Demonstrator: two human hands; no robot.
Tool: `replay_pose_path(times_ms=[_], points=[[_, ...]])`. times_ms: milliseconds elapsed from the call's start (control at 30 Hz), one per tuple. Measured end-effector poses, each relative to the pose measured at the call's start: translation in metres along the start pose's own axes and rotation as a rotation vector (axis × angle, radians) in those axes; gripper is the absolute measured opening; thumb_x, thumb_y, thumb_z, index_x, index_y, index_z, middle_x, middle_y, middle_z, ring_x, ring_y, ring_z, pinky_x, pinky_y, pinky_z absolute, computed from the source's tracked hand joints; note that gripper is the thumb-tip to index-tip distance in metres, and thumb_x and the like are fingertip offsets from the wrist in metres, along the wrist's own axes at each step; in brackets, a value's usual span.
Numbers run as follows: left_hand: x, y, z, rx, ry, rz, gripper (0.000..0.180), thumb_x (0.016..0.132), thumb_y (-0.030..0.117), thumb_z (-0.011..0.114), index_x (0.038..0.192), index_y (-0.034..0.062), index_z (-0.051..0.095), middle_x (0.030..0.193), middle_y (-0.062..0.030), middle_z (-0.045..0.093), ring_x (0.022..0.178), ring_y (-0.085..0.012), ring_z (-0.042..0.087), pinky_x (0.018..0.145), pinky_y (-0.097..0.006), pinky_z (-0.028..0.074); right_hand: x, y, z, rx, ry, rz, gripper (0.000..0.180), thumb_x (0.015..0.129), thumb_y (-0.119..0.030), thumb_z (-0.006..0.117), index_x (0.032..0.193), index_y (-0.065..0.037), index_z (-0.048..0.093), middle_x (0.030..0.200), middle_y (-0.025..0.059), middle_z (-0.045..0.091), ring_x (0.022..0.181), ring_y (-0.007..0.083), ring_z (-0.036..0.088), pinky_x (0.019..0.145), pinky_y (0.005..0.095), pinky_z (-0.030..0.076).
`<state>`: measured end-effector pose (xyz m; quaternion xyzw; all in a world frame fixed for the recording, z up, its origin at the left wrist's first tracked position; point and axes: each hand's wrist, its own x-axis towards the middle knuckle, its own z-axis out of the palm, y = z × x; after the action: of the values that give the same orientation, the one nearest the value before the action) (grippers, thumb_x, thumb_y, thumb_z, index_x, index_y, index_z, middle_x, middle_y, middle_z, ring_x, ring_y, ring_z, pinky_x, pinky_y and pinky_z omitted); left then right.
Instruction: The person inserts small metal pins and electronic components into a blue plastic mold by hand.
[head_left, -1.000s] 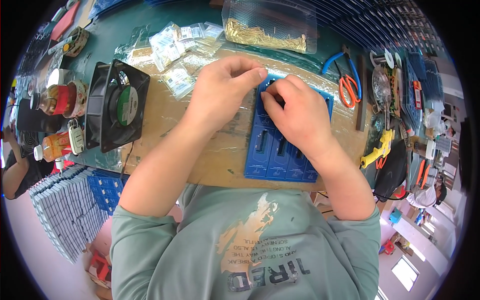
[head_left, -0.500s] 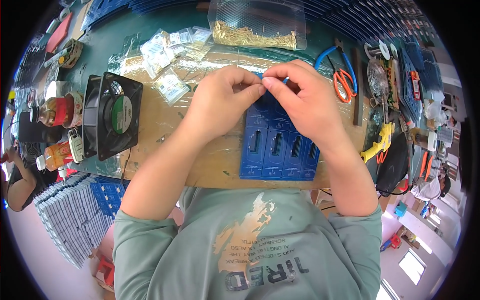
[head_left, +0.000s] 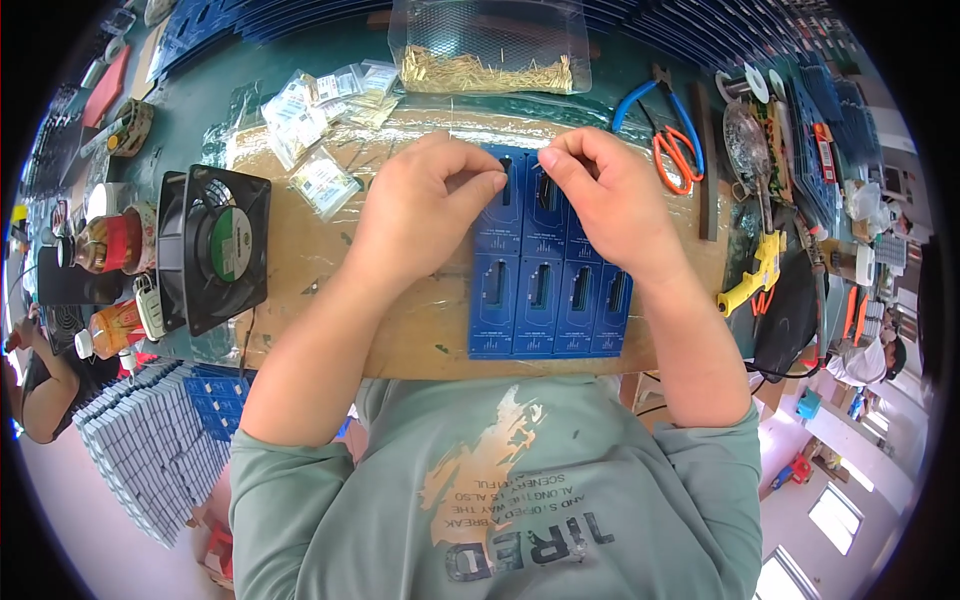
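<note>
Your left hand [head_left: 425,205] and right hand [head_left: 610,195] sit at frame centre, fingers pinched narrow over the top edge of the blue circuit board panel [head_left: 545,290]; can't tell what they grip. Panel lies flat on the table [head_left: 300,270]. Black fan [head_left: 212,250] left, orange-handled pliers [head_left: 675,155] upper right.

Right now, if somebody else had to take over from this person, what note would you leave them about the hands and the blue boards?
Left hand: fingertips pinched together at the top edge of the blue panel of circuit boards, too small to tell what they pinch.
Right hand: pinched the same way, just right of the left, over the panel's top row.
The panel lies flat on the plastic-wrapped brown board. A clear bag of thin brass pins sits behind it, and blue-and-orange-handled pliers lie to the right.
Done: cannot tell which slots are filled.
Left: probably the top row under the fingers, then a check of the lower row.
</note>
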<state>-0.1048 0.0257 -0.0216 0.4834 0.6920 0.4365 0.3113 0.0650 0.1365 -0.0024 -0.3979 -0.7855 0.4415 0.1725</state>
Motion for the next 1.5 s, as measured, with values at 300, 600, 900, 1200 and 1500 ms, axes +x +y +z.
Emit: replay_pose_path(times_ms=[300, 600, 900, 1200, 1500], points=[[0.002, -0.004, 0.003, 0.127, -0.029, 0.101, 0.011, 0.085, 0.012, 0.071, 0.092, 0.0032, 0.072, 0.087, -0.0077, 0.066, 0.078, -0.0202, 0.063, 0.072, -0.03, 0.05, -0.003, 0.007, -0.004, -0.21, -0.006, 0.031, 0.025, 0.092, -0.027, 0.063, 0.091, -0.002, 0.065, 0.091, 0.0163, 0.066, 0.087, 0.0346, 0.063, 0.078, 0.041, 0.049], [0.003, -0.004, 0.005, 0.149, -0.028, 0.095, 0.011, 0.085, 0.011, 0.071, 0.092, 0.0031, 0.072, 0.088, -0.0078, 0.066, 0.078, -0.0201, 0.064, 0.072, -0.03, 0.051, -0.002, 0.006, -0.001, -0.29, 0.024, -0.019, 0.024, 0.093, -0.028, 0.062, 0.09, -0.005, 0.065, 0.093, 0.0145, 0.066, 0.088, 0.0351, 0.064, 0.077, 0.042, 0.051], [0.001, -0.005, 0.006, -0.027, 0.051, 0.02, 0.014, 0.085, 0.017, 0.072, 0.093, 0.005, 0.073, 0.084, -0.0082, 0.064, 0.077, -0.0214, 0.063, 0.072, -0.032, 0.051, -0.002, 0.005, -0.003, -0.338, -0.002, -0.066, 0.023, 0.093, -0.027, 0.061, 0.089, -0.005, 0.065, 0.09, 0.0143, 0.065, 0.087, 0.0357, 0.064, 0.076, 0.0431, 0.051], [0.003, -0.002, 0.002, -0.206, 0.071, -0.149, 0.018, 0.086, 0.019, 0.073, 0.098, 0.0063, 0.074, 0.083, -0.0051, 0.069, 0.074, -0.012, 0.061, 0.07, -0.026, 0.049, -0.004, 0.004, -0.003, -0.353, 0.001, -0.102, 0.021, 0.091, -0.025, 0.062, 0.088, -0.005, 0.065, 0.091, 0.0132, 0.065, 0.087, 0.0354, 0.064, 0.076, 0.0434, 0.051], [0.004, -0.001, -0.002, -0.557, -0.018, -0.223, 0.017, 0.09, 0.018, 0.071, 0.097, 0.0026, 0.071, 0.083, 0.0006, 0.067, 0.064, -0.0032, 0.049, 0.056, -0.018, 0.038, -0.009, 0.008, 0.006, -0.565, 0.138, -0.41, 0.013, 0.085, -0.022, 0.069, 0.085, -0.01, 0.064, 0.084, 0.0071, 0.062, 0.071, 0.031, 0.065, 0.06, 0.0399, 0.053]])
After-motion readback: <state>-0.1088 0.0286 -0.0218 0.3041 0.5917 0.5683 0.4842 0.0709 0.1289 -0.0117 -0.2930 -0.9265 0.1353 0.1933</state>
